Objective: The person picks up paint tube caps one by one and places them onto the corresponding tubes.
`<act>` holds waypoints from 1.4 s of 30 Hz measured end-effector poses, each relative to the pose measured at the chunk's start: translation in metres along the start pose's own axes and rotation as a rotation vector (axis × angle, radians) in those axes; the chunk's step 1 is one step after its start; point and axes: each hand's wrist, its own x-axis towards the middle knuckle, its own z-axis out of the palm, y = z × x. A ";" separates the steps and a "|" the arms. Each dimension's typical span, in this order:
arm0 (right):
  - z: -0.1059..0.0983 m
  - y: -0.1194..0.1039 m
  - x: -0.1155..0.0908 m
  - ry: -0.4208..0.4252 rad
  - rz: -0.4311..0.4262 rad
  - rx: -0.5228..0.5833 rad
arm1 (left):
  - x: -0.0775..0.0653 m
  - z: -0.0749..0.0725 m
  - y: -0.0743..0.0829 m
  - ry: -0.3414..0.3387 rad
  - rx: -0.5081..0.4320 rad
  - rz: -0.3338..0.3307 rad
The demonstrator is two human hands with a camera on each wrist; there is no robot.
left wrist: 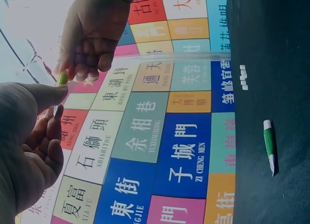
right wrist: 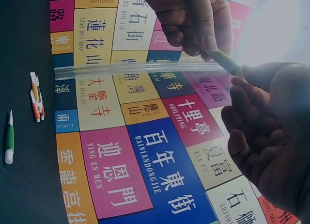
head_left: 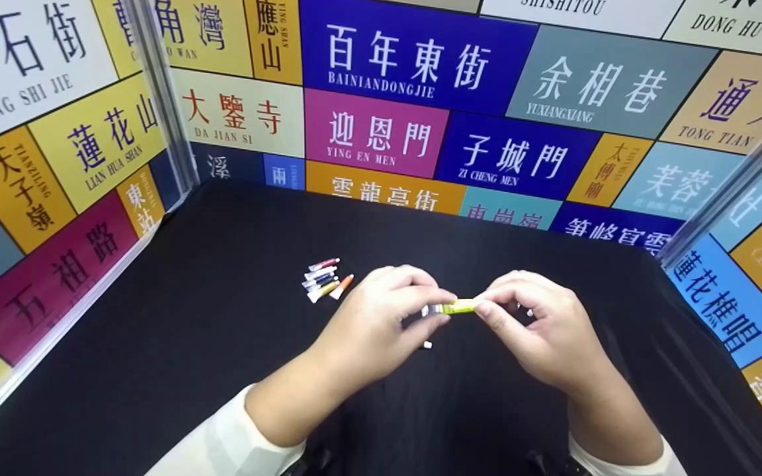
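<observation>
Between both hands is a small yellow-green paint tube, raised over the black table. My left hand pinches its left, silvery end between thumb and fingers. The right hand pinches the other end, with its fingertips covering that tip. The right wrist view shows the tube spanning the two hands. Below them, a green paint tube with a white cap lies on the table; in the head view my left hand hides most of it.
Several paint tubes in red, white, blue, yellow and orange lie in a cluster beyond the left hand. Small white pieces rest on the table on the right side. Printed panels wall in the black table.
</observation>
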 end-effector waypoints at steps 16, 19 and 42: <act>0.006 0.003 0.002 0.084 0.097 0.028 | 0.001 0.005 -0.011 0.056 0.042 -0.085; 0.006 0.007 0.002 0.061 0.135 0.017 | 0.001 0.008 -0.016 0.052 0.039 -0.083; 0.018 0.052 0.001 -0.196 0.409 -0.043 | -0.005 0.035 -0.063 -0.073 -0.015 -0.178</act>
